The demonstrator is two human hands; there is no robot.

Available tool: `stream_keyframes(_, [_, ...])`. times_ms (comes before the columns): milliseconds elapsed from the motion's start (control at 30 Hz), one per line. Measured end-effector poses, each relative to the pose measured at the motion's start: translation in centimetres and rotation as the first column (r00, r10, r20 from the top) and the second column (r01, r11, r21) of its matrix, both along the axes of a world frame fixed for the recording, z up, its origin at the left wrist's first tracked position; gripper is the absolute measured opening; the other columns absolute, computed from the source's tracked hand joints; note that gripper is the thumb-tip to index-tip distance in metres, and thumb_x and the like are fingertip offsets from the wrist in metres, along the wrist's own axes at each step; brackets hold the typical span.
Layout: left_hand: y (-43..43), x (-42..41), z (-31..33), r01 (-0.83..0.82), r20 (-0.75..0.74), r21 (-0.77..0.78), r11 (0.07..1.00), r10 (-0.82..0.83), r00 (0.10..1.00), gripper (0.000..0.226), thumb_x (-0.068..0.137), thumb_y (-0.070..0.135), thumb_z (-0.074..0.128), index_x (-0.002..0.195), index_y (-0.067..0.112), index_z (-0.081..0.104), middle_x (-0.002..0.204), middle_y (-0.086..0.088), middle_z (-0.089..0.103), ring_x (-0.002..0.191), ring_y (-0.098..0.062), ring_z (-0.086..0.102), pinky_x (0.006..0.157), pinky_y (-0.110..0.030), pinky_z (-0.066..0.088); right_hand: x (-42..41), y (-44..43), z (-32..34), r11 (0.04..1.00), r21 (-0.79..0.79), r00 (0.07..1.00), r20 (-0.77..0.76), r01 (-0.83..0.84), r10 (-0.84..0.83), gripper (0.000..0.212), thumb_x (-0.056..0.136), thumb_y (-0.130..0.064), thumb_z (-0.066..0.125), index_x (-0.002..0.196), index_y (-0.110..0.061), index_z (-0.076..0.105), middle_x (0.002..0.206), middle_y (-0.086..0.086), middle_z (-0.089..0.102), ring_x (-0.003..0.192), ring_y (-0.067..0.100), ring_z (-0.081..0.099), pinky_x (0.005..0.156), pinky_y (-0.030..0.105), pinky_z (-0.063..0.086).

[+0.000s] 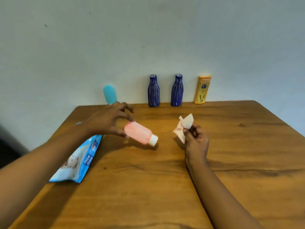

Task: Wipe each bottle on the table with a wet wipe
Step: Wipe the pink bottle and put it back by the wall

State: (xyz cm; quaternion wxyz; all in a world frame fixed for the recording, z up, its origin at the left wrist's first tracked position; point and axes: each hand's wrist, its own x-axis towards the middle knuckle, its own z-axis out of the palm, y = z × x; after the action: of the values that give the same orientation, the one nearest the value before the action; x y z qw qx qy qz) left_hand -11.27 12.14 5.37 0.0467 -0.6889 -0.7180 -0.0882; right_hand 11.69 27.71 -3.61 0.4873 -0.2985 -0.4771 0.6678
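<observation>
No lettering can be read with certainty. The tall yellow plastic lotion bottle [202,90] bears a dark blue oval emblem on its upper half, with wording too small to make out. The flat light-blue plastic wipes packet [79,162] carries dark blue panels with white print and a small red-and-blue mark, all blurred beyond reading.

The left grip [112,121], fingers spread and bent, pinches the pink bottle [140,133] by its base between thumb and fingertips. The right grip [196,139], fingers curled, holds a crumpled wipe [184,126].
</observation>
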Motion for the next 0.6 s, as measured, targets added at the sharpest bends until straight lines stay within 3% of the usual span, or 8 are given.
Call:
stream_keyframes(100, [-2.1, 4.0, -1.3, 0.128, 0.205, -0.191, 0.973, -0.088, 0.975, 0.057, 0.061, 0.071, 0.066, 0.113, 0.045, 0.061, 0.136, 0.024, 0.032, 0.118, 0.009, 0.033, 0.093, -0.012, 0.032, 1.7, -0.7, -0.1, 1.0, 0.014, 1.0, 0.021, 0.017, -0.017, 0.027, 0.087, 0.008, 0.055, 0.104, -0.013, 0.061, 0.094, -0.002, 0.066, 0.08, -0.001, 0.064, 0.071, 0.018, 0.052])
stream_keyframes(167, [-2.0, 5.3, -1.7, 0.191, 0.271, -0.317, 0.929, -0.104, 0.957, 0.055, 0.064, 0.062, 0.071, 0.115, 0.05, 0.056, 0.142, 0.025, 0.023, 0.123, 0.016, 0.022, 0.094, -0.006, 0.026, 2.5, -1.5, -0.5, 0.999, 0.039, 0.998, 0.058, -0.034, 0.032, 0.031, 0.087, 0.006, 0.056, 0.105, -0.02, 0.061, 0.101, 0.001, 0.067, 0.089, 0.007, 0.064, 0.075, 0.026, 0.053])
stream_keyframes(267, [-1.5, 6.9, -2.8, 0.247, 0.269, -0.407, 0.88, -0.143, 0.952, 0.053, 0.072, 0.048, 0.075, 0.121, 0.046, 0.055, 0.148, 0.02, 0.016, 0.127, 0.009, 0.019, 0.098, -0.008, 0.022, 3.7, -3.3, -0.6, 0.99, 0.005, 0.987, 0.08, -0.14, 0.139, 0.037, 0.089, 0.005, 0.054, 0.104, -0.028, 0.058, 0.1, -0.007, 0.066, 0.094, 0.012, 0.064, 0.072, 0.034, 0.057])
stream_keyframes(367, [-0.8, 7.9, -3.4, 0.225, 0.225, -0.483, 0.846, -0.128, 0.966, 0.059, 0.079, 0.039, 0.073, 0.129, 0.048, 0.043, 0.151, 0.018, 0.01, 0.129, 0.005, 0.011, 0.103, -0.01, 0.019, 4.4, -4.0, -0.7, 0.979, -0.018, 0.973, 0.116, -0.201, 0.202, 0.033, 0.088, 0.005, 0.054, 0.11, -0.019, 0.062, 0.1, -0.007, 0.067, 0.096, 0.018, 0.064, 0.082, 0.047, 0.055])
stream_keyframes(433, [-0.7, 8.4, -3.1, 0.144, 0.219, -0.507, 0.85, -0.034, 0.975, 0.073, 0.08, 0.037, 0.072, 0.137, 0.05, 0.027, 0.155, 0.013, 0.01, 0.135, -0.002, 0.014, 0.11, -0.026, 0.024, 4.8, -4.2, -0.6, 0.976, -0.02, 0.963, 0.158, -0.218, 0.218, 0.026, 0.088, 0.002, 0.057, 0.104, -0.015, 0.066, 0.103, 0.001, 0.068, 0.097, 0.023, 0.063, 0.083, 0.047, 0.054])
stream_keyframes(500, [-1.7, 9.6, -2.7, -0.045, 0.287, -0.434, 0.9, 0.185, 0.94, 0.087, 0.08, 0.035, 0.072, 0.142, 0.047, 0.014, 0.155, 0.009, 0.019, 0.133, -0.012, 0.031, 0.106, -0.034, 0.036, 5.3, -4.3, -0.7, 0.974, -0.009, 0.96, 0.165, -0.228, 0.226, 0.02, 0.087, 0.0, 0.058, 0.097, -0.014, 0.069, 0.101, 0.009, 0.069, 0.094, 0.024, 0.063, 0.082, 0.043, 0.053])
stream_keyframes(533, [-2.7, 10.8, -2.6, -0.196, 0.348, -0.372, 0.908, 0.332, 0.877, 0.088, 0.08, 0.034, 0.072, 0.145, 0.044, 0.013, 0.151, 0.007, 0.029, 0.125, -0.013, 0.041, 0.099, -0.034, 0.042, 5.4, -4.3, -0.7, 0.973, -0.001, 0.96, 0.158, -0.233, 0.23, 0.018, 0.087, 0.0, 0.059, 0.095, -0.012, 0.07, 0.101, 0.01, 0.069, 0.094, 0.024, 0.063, 0.082, 0.042, 0.052])
stream_keyframes(600, [-5.0, 14.6, -3.1, -0.512, 0.487, -0.292, 0.807, 0.587, 0.647, 0.074, 0.08, 0.04, 0.07, 0.142, 0.034, 0.03, 0.132, 0.005, 0.051, 0.105, -0.011, 0.052, 0.087, -0.033, 0.048, 5.6, -4.2, -0.7, 0.974, -0.017, 0.962, 0.157, -0.226, 0.225, 0.016, 0.088, -0.003, 0.059, 0.094, -0.012, 0.07, 0.099, 0.012, 0.07, 0.094, 0.025, 0.064, 0.084, 0.042, 0.051])
